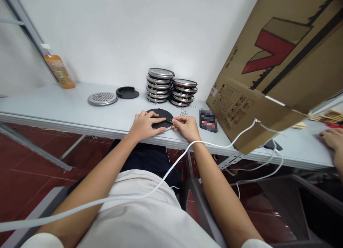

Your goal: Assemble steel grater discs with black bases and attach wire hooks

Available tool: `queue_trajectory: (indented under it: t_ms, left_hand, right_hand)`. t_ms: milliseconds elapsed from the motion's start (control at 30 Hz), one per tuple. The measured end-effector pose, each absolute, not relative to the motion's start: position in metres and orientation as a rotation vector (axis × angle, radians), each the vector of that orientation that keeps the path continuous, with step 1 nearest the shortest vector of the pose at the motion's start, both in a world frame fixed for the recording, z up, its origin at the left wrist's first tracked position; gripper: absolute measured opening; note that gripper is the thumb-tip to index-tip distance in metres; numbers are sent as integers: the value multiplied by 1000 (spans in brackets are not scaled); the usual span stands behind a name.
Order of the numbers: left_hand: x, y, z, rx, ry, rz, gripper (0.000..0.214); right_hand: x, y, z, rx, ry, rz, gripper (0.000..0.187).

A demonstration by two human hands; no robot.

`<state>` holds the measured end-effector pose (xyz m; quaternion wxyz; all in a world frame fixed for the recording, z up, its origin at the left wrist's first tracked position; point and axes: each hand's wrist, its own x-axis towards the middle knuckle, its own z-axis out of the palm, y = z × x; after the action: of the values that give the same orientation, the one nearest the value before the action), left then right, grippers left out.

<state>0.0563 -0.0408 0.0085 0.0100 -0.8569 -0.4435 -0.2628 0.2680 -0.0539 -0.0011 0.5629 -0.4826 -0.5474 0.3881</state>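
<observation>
A round black disc (162, 114) with a metal rim lies on the white table (53, 108) in front of me. My left hand (143, 125) rests on top of it, fingers curled over the disc and pressing it down. At the disc's right edge my right hand (187, 126) is closed in a pinch on a small metal clip. A few loose wire clips (184, 113) lie just behind my right hand.
Two stacks of metal-rimmed discs (171, 87) stand behind, with a perforated metal disc (102, 98) and a black ring part (127, 93) to their left. An orange bottle (58, 67) leans far left. A cardboard box (278, 62) looms right; another person's hand (332, 138) lies at far right.
</observation>
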Motion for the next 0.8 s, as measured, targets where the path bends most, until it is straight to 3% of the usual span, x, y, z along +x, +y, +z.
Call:
queue_trajectory:
  t_ms: [400,800]
  left_hand:
    - [55,-38,9,-2709,-1413,-811,50]
    - [52,-31,5,-2778,-1264,-858,53]
  right_hand:
    - [270,-52,-6,-1152,-1294,860,20]
    - [273,-53,-6,-1104,-1339,884,23]
